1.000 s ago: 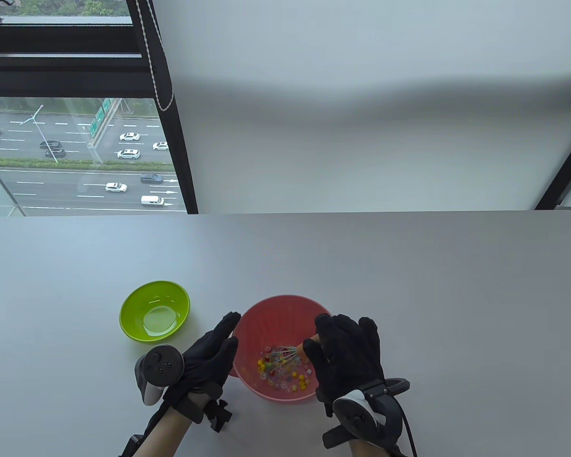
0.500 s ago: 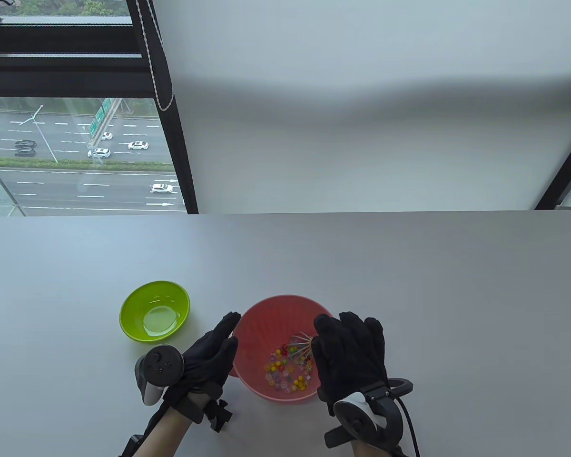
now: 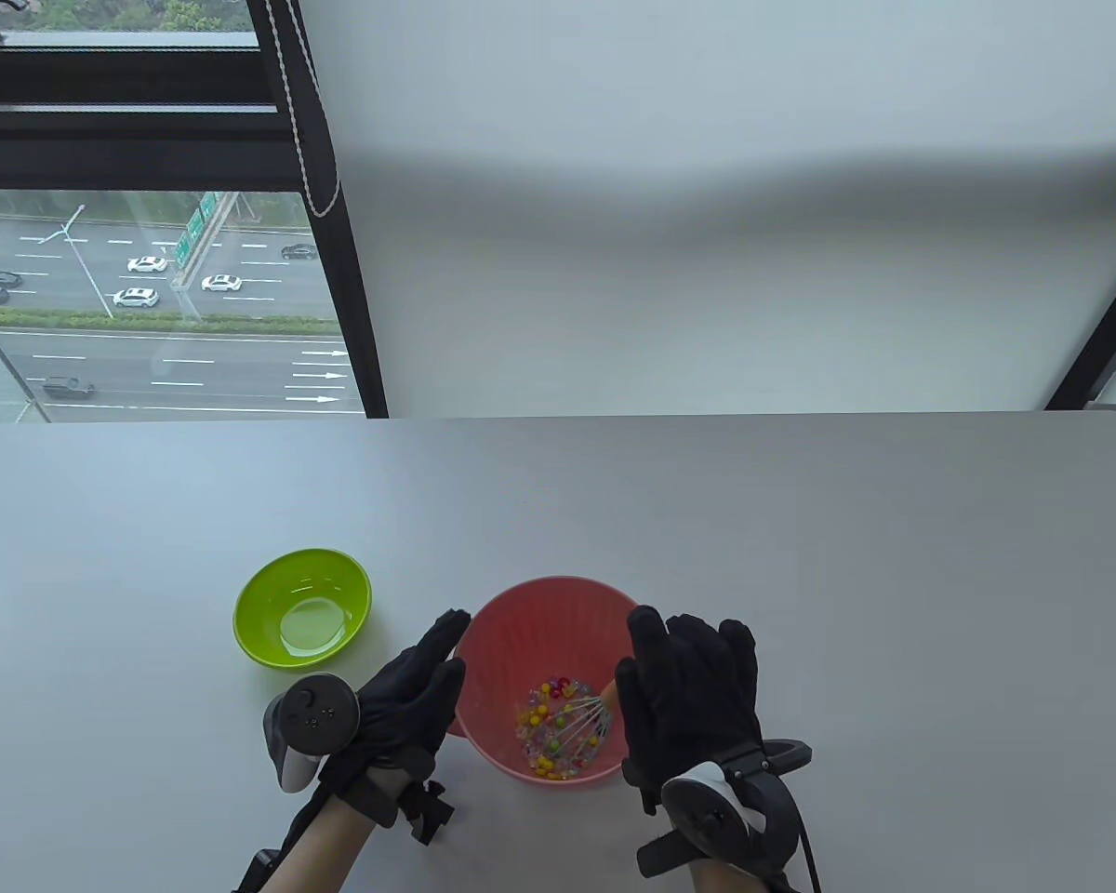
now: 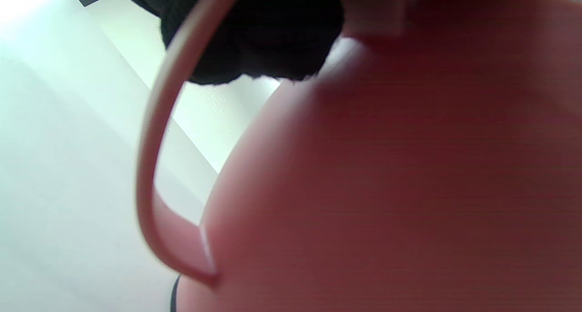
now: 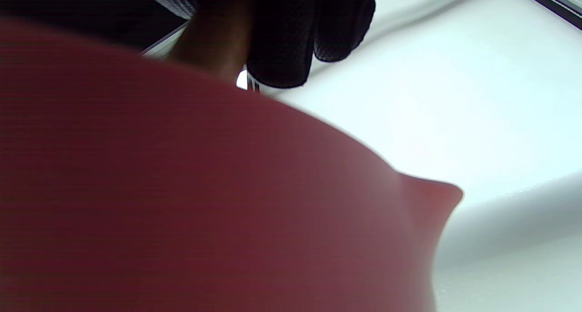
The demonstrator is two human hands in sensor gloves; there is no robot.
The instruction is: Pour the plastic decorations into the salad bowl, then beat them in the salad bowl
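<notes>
Your table view looks down on the worktop [image 3: 800, 558] from above, facing the window at twelve o'clock. Both wrist views sit very near the pink bowl [image 4: 386, 189], whose blurred outer wall fills them. All three views share that bowl [image 3: 521, 623].

Pink salad bowl [image 3: 521, 623] upright — bright decorations [image 3: 549, 721] inside, whisk [image 3: 581, 724] among them.

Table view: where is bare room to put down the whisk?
The table is bare right of the red bowl and along the far edge by the window. It is crowded between the green bowl and red bowl, where the left hand rests; the right hand grips the whisk.
</notes>
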